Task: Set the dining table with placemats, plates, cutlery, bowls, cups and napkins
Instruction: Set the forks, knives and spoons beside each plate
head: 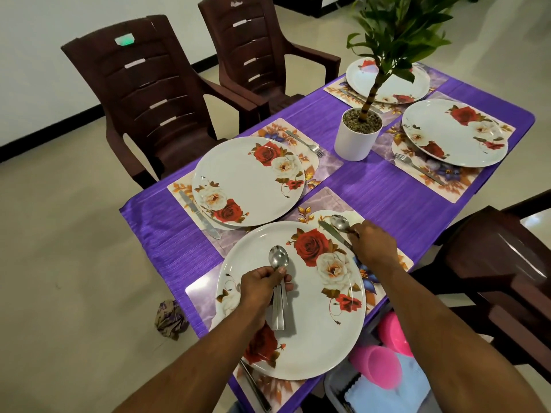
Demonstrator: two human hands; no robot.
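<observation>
Holding a bundle of spoons [278, 281] over the near plate [313, 338], my left hand [259, 289] had its fingers curled round the handles, with one bowl sticking up past my thumb. My right hand [374, 245] pinched the handle of a single spoon [340, 222] at the far right corner of the near placemat [328, 201], beside a knife [332, 234] lying along the plate's right rim. A fork [253, 386] lay on the mat near the plate's closest edge. To the far left, a second plate [247, 180] sat on its mat between a knife [198, 214] and a fork [305, 143]. Two more plates [453, 134] and [390, 84] stood at the far end of the purple tablecloth [387, 189], one with a fork [417, 168] beside it. A white pot [353, 141] filled with pebbles held a green plant [396, 28]. At the near right, below the table edge, a grey basket [335, 389] held pink cups [378, 368] and a light blue cloth [396, 394].
</observation>
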